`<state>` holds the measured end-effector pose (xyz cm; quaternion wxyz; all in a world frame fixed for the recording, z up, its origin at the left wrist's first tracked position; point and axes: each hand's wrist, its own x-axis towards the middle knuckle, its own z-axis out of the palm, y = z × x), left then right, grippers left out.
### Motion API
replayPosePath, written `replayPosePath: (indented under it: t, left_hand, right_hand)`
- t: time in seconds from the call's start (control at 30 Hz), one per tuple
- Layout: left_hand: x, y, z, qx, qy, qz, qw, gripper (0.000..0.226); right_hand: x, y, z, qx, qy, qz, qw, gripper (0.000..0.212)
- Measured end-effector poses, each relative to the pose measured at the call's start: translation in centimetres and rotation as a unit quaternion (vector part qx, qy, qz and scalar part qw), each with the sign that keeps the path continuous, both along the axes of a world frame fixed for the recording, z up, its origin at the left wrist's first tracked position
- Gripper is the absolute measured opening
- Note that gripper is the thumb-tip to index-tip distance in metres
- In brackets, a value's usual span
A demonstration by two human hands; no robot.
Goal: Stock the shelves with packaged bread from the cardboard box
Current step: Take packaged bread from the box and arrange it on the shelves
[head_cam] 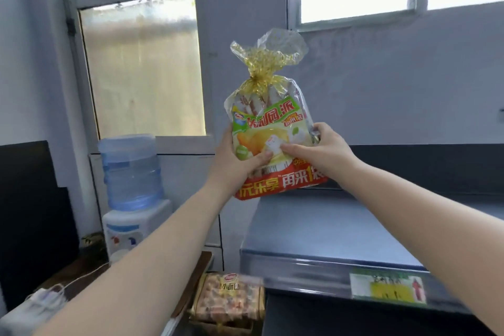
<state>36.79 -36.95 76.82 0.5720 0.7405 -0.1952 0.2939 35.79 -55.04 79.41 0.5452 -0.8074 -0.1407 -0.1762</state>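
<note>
The bread bag stands upright, tied neck up, long axis vertical, held at the back of the top shelf, its base at or just above the surface; the left hand and right hand clamp its lower sides; both equally near; another bread pack lies below

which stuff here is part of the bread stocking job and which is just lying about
Part of the job: bread bag, held upright by left hand and right hand; grey shelf top; second bread pack below.

Just lying about: water dispenser, white power strip, shelf label.
</note>
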Motion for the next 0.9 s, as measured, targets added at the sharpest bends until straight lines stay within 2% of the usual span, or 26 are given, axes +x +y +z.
replayPosePath:
  t: [0.2, 0.3, 0.37, 0.53, 0.77, 0.9]
  left_hand:
    - [3.5, -9.6, -1.4, 0.004, 0.044, -0.054, 0.998, 0.069]
    - [5.1, -12.4, -2.4, 0.029, 0.068, -0.066, 0.995, 0.071]
    - [6.4, -13.6, -3.1, 0.057, 0.081, -0.064, 0.993, 0.08]
    - [9.4, -14.9, -4.5, 0.107, 0.104, -0.04, 0.988, 0.093]
    - [12.6, -15.9, -5.5, 0.183, 0.124, 0.023, 0.975, 0.099]
    - [13.7, -15.7, -5.8, 0.201, 0.16, 0.063, 0.964, 0.083]
  right_hand:
    - [2.5, -9.6, -1.5, 0.01, 0.014, -0.041, 0.999, 0.058]
    - [4.4, -12.5, -3.0, -0.008, 0.031, -0.062, 0.998, 0.058]
    - [5.7, -13.7, -4.1, -0.032, 0.035, -0.072, 0.996, 0.06]
    - [9.1, -15.0, -6.8, -0.045, 0.069, -0.065, 0.994, 0.062]
    - [13.0, -15.3, -9.2, -0.034, 0.092, -0.065, 0.993, 0.07]
    - [14.4, -14.6, -8.8, -0.099, 0.102, -0.105, 0.984, 0.079]
